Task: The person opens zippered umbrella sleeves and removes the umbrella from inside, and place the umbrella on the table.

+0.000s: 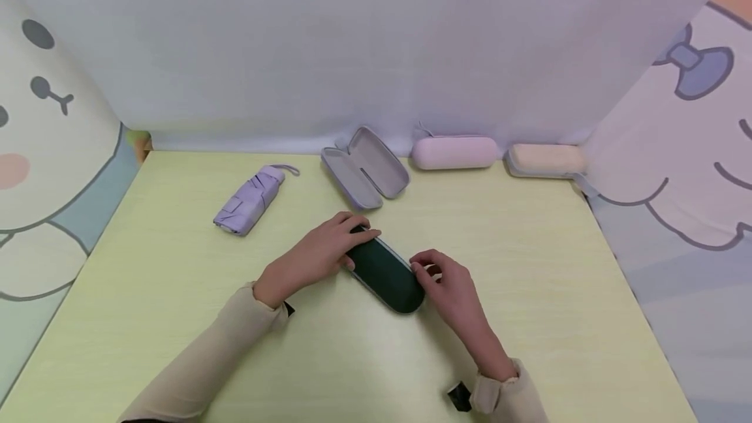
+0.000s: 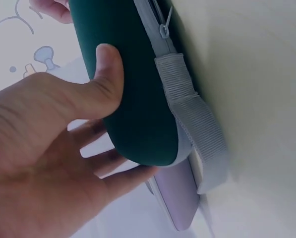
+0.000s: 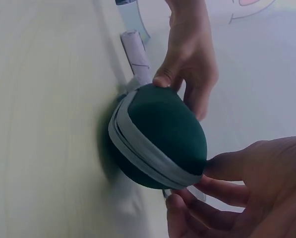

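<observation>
A dark green glasses case (image 1: 384, 273) lies slantwise on the table, its two halves together. My left hand (image 1: 317, 250) grips its far left end, the thumb lying across the green shell in the left wrist view. A grey fabric strap (image 2: 200, 121) hangs from that end, beside a zipper pull (image 2: 164, 30). At the right end of the case is my right hand (image 1: 455, 289), with curled fingers and thumb pinching its edge. Grey zipper tape (image 3: 148, 148) runs round this end in the right wrist view. Whether the right fingertips hold a second zipper pull is hidden.
Behind the green case stands an open grey glasses case (image 1: 364, 172). A pink case (image 1: 455, 152) and a peach case (image 1: 546, 160) sit along the back edge. To the left lies a folded lilac umbrella (image 1: 249, 201). Patterned cloth walls surround the table (image 1: 329, 364).
</observation>
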`<state>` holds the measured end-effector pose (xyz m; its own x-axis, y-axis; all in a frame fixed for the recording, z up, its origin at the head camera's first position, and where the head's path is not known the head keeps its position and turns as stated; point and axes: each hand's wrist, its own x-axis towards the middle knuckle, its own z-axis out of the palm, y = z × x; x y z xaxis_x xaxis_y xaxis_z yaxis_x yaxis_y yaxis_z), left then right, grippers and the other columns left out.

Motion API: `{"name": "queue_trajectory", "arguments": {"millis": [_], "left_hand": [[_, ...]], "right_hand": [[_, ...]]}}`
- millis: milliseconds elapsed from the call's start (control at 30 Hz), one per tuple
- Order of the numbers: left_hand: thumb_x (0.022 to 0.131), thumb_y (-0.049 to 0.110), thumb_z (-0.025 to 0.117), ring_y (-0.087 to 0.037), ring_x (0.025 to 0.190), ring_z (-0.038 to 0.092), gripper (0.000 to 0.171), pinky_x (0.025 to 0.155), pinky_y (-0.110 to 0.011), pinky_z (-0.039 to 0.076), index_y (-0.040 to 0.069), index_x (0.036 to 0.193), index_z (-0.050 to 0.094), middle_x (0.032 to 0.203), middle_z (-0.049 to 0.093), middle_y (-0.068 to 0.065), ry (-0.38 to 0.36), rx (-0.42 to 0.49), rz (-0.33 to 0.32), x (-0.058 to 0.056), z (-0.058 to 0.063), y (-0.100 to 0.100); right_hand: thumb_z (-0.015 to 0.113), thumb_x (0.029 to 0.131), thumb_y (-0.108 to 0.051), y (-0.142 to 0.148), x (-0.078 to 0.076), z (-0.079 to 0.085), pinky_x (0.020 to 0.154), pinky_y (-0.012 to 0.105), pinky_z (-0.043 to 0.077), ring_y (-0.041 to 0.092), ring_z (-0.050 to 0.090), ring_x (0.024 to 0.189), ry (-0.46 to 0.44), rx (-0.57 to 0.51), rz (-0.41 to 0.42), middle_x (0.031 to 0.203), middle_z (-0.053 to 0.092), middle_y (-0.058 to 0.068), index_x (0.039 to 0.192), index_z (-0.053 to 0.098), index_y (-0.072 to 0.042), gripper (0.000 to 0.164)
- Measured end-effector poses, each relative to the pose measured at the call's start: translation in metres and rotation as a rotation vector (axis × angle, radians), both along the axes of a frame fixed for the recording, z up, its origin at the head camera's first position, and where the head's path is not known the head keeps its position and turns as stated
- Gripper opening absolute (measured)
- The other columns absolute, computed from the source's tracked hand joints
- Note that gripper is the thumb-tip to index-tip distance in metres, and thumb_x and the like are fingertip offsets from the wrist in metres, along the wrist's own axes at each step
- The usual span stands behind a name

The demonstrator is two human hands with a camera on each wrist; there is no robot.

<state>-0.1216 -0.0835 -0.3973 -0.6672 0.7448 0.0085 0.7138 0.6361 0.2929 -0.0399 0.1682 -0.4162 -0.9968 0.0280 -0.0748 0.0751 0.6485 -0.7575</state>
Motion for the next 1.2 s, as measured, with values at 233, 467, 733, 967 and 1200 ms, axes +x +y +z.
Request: {"name": "queue_trajectory", "arguments": {"millis": [233,467,733,967,1200], "left_hand": [[0.086,0.004,0.083,-0.03,0.145,0.044,0.072,0.115,-0.044,0.047,0.023,0.15,0.057,0.149,0.054,-0.008,-0.04,0.018,-0.029,-0.002,0.0,-0.004],[0.087,-0.003,0.079,-0.033,0.151,0.039,0.072,0.117,-0.045,0.046,0.027,0.149,0.058,0.154,0.053,-0.007,-0.064,0.054,-0.061,-0.004,-0.003,-0.007],[0.088,-0.005,0.078,-0.036,0.156,0.034,0.072,0.119,-0.047,0.043,0.03,0.148,0.06,0.16,0.05,-0.003,-0.062,0.095,-0.105,-0.005,-0.005,-0.014],[0.086,-0.006,0.079,-0.036,0.158,0.033,0.073,0.115,-0.045,0.048,0.031,0.147,0.061,0.161,0.049,-0.003,-0.029,0.137,-0.13,-0.006,-0.011,-0.02],[0.083,-0.011,0.079,-0.033,0.153,0.039,0.077,0.12,-0.049,0.043,0.028,0.146,0.061,0.158,0.049,-0.006,-0.006,0.186,-0.153,-0.004,-0.012,-0.022]], "right_hand": [[0.067,0.102,-0.022,-0.005,-0.009,-0.008,0.085,0.035,0.058,0.017,0.071,0.097,-0.107,-0.085,0.054,0.111,0.076,0.003,0.115,0.075,-0.019,0.015],[0.066,0.103,-0.018,-0.003,-0.012,-0.009,0.072,0.025,0.052,0.015,0.063,0.085,-0.194,-0.199,0.109,0.104,0.076,0.004,0.119,0.074,-0.015,0.018],[0.066,0.102,-0.012,-0.007,-0.013,-0.014,0.069,0.025,0.054,0.014,0.064,0.08,-0.217,-0.206,0.118,0.101,0.076,0.004,0.119,0.074,-0.013,0.019],[0.068,0.1,-0.01,-0.013,-0.011,-0.008,0.064,0.024,0.056,0.012,0.067,0.08,-0.134,-0.139,0.124,0.098,0.074,0.004,0.114,0.073,-0.013,0.015],[0.068,0.098,-0.007,-0.017,-0.008,-0.006,0.064,0.024,0.054,0.009,0.066,0.074,-0.026,-0.07,0.172,0.093,0.069,-0.001,0.113,0.069,-0.02,0.02]]}}
